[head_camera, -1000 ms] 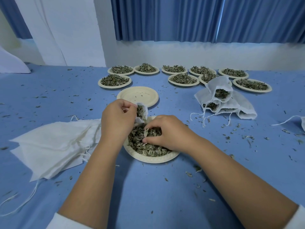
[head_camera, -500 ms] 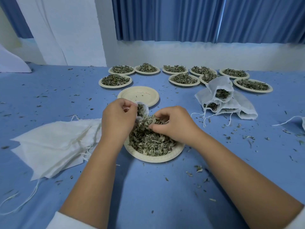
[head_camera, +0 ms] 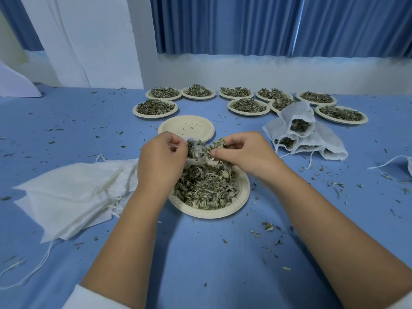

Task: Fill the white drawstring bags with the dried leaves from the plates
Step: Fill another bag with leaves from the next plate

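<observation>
We find the left hand [head_camera: 161, 162] pinching open the white bag [head_camera: 196, 153] directly over the near plate [head_camera: 242, 197], evidently so spills fall back, while the right hand [head_camera: 243, 152] grips dried leaves [head_camera: 219, 144] at its mouth.
</observation>
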### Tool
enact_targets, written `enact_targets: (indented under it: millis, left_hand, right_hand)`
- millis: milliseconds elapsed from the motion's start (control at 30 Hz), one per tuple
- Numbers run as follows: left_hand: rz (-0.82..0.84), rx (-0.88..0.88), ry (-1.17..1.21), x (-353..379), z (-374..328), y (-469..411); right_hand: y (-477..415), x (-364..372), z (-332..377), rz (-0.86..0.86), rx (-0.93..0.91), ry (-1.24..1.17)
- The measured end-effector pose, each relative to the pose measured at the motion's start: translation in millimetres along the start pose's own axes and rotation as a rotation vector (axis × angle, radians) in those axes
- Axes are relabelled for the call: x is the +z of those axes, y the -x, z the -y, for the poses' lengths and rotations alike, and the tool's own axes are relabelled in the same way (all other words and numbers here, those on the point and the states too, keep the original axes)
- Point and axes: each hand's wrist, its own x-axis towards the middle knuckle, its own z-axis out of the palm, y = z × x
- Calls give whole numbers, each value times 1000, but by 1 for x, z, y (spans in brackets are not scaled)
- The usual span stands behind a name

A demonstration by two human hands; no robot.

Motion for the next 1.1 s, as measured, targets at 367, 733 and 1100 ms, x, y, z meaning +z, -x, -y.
enact_targets:
  millis: [367, 733, 1100]
  left_hand:
    - [214, 54, 78, 9, -6, 8]
    - [183, -64, 188, 7, -8, 6]
    - [217, -57, 218, 6, -11, 8]
  right_hand:
    - [1, 22, -14, -100, -192, 460]
    - [5, 23, -4, 36, -29, -17]
    - [8, 28, -7, -98, -154, -39]
